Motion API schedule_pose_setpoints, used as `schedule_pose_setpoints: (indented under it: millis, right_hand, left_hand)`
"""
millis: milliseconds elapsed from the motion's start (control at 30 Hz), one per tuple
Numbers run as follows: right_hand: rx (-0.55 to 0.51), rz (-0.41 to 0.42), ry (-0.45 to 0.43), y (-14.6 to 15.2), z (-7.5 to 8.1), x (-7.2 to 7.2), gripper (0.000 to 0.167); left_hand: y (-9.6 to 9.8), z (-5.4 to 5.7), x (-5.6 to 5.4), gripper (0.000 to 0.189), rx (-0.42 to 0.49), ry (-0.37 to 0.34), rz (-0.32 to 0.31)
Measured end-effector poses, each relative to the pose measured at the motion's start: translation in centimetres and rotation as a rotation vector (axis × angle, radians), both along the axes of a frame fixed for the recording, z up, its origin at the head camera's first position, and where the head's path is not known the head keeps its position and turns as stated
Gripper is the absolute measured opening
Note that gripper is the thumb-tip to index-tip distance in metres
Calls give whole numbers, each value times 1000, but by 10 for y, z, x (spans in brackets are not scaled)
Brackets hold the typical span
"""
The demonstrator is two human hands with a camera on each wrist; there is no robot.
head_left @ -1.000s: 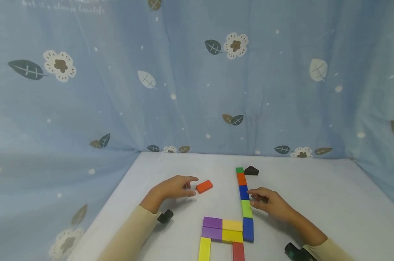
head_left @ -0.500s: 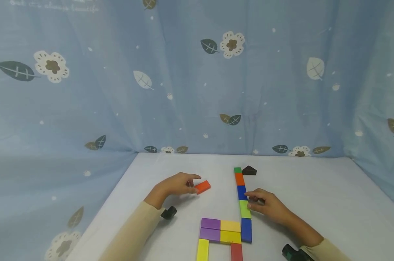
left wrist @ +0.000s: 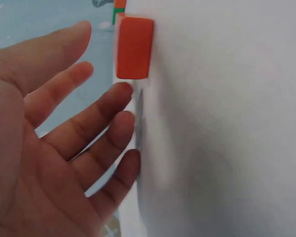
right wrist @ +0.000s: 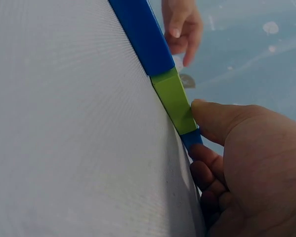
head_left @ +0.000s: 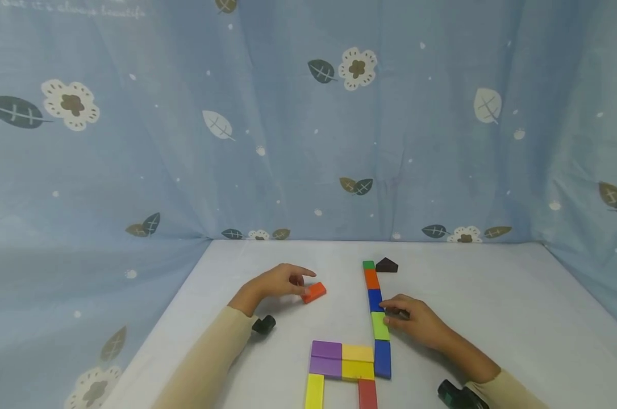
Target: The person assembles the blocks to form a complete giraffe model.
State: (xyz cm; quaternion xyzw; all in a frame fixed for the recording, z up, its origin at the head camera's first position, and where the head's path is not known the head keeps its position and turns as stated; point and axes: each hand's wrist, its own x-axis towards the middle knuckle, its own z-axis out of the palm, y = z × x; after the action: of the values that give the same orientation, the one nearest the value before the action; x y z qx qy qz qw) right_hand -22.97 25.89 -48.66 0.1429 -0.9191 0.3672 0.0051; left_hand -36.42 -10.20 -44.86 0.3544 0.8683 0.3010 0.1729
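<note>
A loose orange-red block [head_left: 316, 292] lies flat on the white table. My left hand [head_left: 278, 280] is right beside it, fingers apart and bent slightly; in the left wrist view the orange-red block [left wrist: 135, 48] sits beyond the fingertips, with nothing gripped. A row of blocks runs away from me: dark blue [head_left: 382, 359], lime green [head_left: 380, 325], blue [head_left: 375, 300], orange [head_left: 371, 279] and green [head_left: 369, 264]. My right hand [head_left: 416, 321] rests at the row's right side. In the right wrist view its thumb tip is against the lime block [right wrist: 176, 101], the other fingers loosely bent.
Purple blocks [head_left: 326, 367] and yellow blocks [head_left: 357, 370] lie joined to the left of the row. A yellow block [head_left: 314, 391] and a red block [head_left: 367, 393] extend from them toward me. A black triangular block [head_left: 387, 265] stands near the row's far end.
My left hand has moved forward and right, closer to the orange-red block. My right hand has shifted slightly left, up to the row. The head view has turned a little right.
</note>
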Motion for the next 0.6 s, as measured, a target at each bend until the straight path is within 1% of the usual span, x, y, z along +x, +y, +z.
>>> schedule_pose_setpoints:
  millis: [67, 133, 300, 400, 600]
  right_hand:
    - [10, 5, 15, 0, 1, -1, 34]
    - [9, 10, 30, 0, 2, -1, 34]
    - [-4, 12, 20, 0, 1, 0, 33]
    - [-6, 12, 2, 0, 0, 0, 34]
    - [-12, -3, -2, 0, 0, 0, 34]
  left_hand:
    - [1, 2, -2, 52, -6, -20, -21]
    - [4, 4, -4, 52, -28, -23, -31]
    - [11, 3, -4, 48, -85, -14, -22]
    - [11, 1, 0, 45, -95, -18, -7]
    - [5, 3, 10, 45, -121, -18, -15]
